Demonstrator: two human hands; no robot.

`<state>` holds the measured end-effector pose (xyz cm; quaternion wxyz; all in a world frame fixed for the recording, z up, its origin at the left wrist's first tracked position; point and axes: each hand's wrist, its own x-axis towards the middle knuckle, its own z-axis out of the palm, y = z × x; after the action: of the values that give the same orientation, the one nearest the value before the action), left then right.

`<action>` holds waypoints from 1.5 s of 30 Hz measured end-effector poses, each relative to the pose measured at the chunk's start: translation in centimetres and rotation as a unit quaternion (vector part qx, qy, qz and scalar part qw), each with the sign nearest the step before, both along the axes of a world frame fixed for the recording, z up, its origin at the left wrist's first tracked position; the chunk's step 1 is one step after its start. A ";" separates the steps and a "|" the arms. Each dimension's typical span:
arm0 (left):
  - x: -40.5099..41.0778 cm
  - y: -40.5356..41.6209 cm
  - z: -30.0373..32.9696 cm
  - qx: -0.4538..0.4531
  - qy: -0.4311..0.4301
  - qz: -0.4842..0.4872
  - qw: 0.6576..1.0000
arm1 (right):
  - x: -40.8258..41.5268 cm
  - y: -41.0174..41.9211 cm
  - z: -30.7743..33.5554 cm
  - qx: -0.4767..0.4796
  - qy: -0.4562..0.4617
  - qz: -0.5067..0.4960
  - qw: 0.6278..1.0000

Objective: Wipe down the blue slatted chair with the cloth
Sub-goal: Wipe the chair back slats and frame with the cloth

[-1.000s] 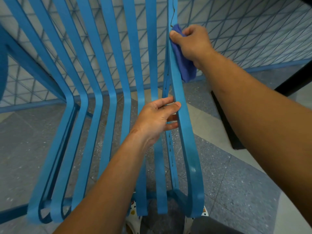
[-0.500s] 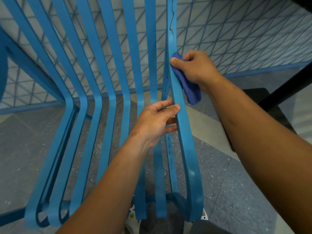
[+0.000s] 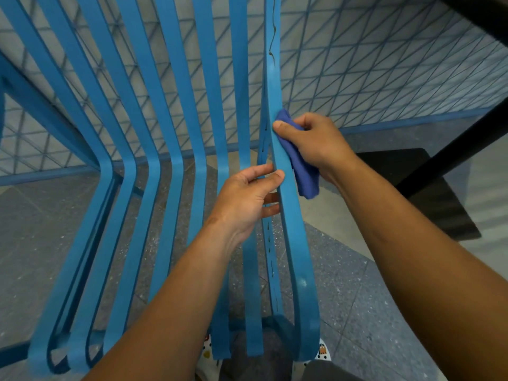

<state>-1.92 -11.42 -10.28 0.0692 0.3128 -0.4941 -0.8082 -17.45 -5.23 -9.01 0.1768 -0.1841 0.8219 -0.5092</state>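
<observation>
The blue slatted chair [image 3: 176,138] fills the left and middle of the head view, its slats running from the top edge down to curled front ends. My right hand [image 3: 316,141] grips a dark blue cloth [image 3: 303,171] and presses it against the outer side of the rightmost slat [image 3: 295,243], thumb on the slat's edge. Just below it, my left hand [image 3: 244,202] holds the same slat from the inner side, thumb on top and fingers curled behind it.
A wall with a blue diamond-line pattern [image 3: 384,64] stands behind the chair. A black table base and leg [image 3: 428,193] sit on the grey speckled floor [image 3: 371,298] at the right. Patterned footwear [image 3: 206,353] shows under the seat's front.
My right hand has slid the cloth down the rightmost slat from near the top toward my left hand. The left hand has kept its hold in about the same place.
</observation>
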 end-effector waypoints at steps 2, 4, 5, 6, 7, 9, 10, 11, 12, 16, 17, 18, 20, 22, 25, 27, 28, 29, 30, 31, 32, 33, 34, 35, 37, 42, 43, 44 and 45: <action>0.0 0.1 0.0 0.005 -0.003 0.009 1.000 | -0.2 0.1 0.9 0.013 -0.043 0.026 0.999; 0.0 0.3 0.1 0.007 -0.005 0.014 1.000 | -1.1 -0.9 1.6 0.000 -0.052 0.015 0.999; 0.0 0.3 0.1 0.008 -0.005 0.014 1.000 | -1.5 -1.7 1.7 -0.004 -0.028 -0.006 1.000; 0.1 0.3 0.2 0.009 -0.004 0.014 1.000 | -1.8 -2.5 1.6 -0.007 0.004 -0.030 1.000; 0.1 0.3 0.3 0.009 -0.004 0.011 1.000 | -2.0 -3.1 1.6 -0.013 0.033 -0.048 0.998; 0.2 0.3 0.3 0.005 -0.001 0.007 1.000 | -2.0 -3.8 1.3 -0.018 0.069 -0.069 0.995; 0.2 0.4 0.3 0.002 0.000 0.007 1.000 | -1.7 -3.7 1.2 -0.015 0.078 -0.070 0.994; 0.3 0.4 0.3 -0.001 0.000 0.006 1.000 | -1.4 -3.3 1.1 -0.005 0.082 -0.065 0.995; 0.4 0.4 0.2 -0.006 0.001 0.003 1.000 | -0.8 -2.6 1.0 0.009 0.083 -0.055 0.995; 1.3 0.4 0.0 -0.024 0.013 -0.028 0.999 | 3.8 2.1 0.6 0.051 0.039 -0.011 0.998; 1.5 0.5 0.0 -0.028 0.013 -0.034 0.999 | 5.1 3.5 0.6 0.057 0.026 -0.003 0.998; 1.7 0.7 0.0 -0.029 0.013 -0.039 0.999 | 6.4 4.8 0.7 0.062 0.016 0.003 0.998; 2.2 1.2 0.0 -0.026 0.013 -0.044 0.999 | 8.9 7.0 1.0 0.070 -0.004 0.009 0.997; 2.5 1.3 0.0 -0.028 0.015 -0.048 0.998 | 11.0 8.7 1.4 0.075 -0.027 0.007 0.997; 2.9 1.2 -0.1 -0.051 0.009 -0.055 0.997 | 13.6 10.9 1.5 0.090 -0.062 0.007 0.994; 3.0 1.2 -0.1 -0.064 0.005 -0.057 0.996 | 15.1 12.4 1.3 0.086 -0.086 0.006 0.993; 3.0 1.3 -0.2 -0.069 0.003 -0.057 0.996 | 15.7 12.9 1.1 0.080 -0.096 0.007 0.992; 3.0 1.3 -0.2 -0.075 0.003 -0.055 0.996 | 16.2 13.4 0.9 0.075 -0.104 0.011 0.992; 3.0 1.3 -0.3 -0.082 0.003 -0.053 0.995 | 16.5 13.7 0.7 0.070 -0.112 0.016 0.991; 3.0 1.3 -0.4 -0.091 0.002 -0.052 0.994 | 16.7 13.9 0.5 0.061 -0.123 0.019 0.990; 2.9 1.3 -0.5 -0.103 0.000 -0.052 0.993 | 16.8 13.9 0.4 0.050 -0.134 0.019 0.989; 2.8 1.3 -0.6 -0.114 0.000 -0.050 0.992 | 16.8 13.9 0.3 0.038 -0.142 0.020 0.989; 2.7 1.4 -0.7 -0.122 0.002 -0.048 0.991 | 16.7 13.8 0.3 0.027 -0.143 0.019 0.989; 2.6 1.5 -0.7 -0.126 0.005 -0.044 0.991 | 16.7 13.6 0.3 0.020 -0.140 0.016 0.990; 2.2 1.7 -0.8 -0.118 0.016 -0.033 0.992 | 16.9 13.4 0.4 0.016 -0.137 0.012 0.990; 1.7 1.8 -0.6 -0.113 0.041 -0.019 0.993 | 15.8 12.1 0.3 0.015 -0.091 -0.007 0.996; 1.7 1.8 -0.5 -0.114 0.041 -0.021 0.992 | 15.6 11.6 0.3 0.015 -0.081 -0.016 0.996; 1.7 1.8 -0.5 -0.118 0.040 -0.024 0.992 | 15.5 11.2 0.2 0.015 -0.072 -0.023 0.997; 1.6 1.8 -0.4 -0.121 0.038 -0.025 0.992 | 15.4 10.9 0.1 0.012 -0.067 -0.029 0.997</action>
<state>-0.27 -9.58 -10.63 0.1050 0.2585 -0.5932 -0.7551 -2.07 5.65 -8.87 0.2183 -0.1233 0.8196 -0.5151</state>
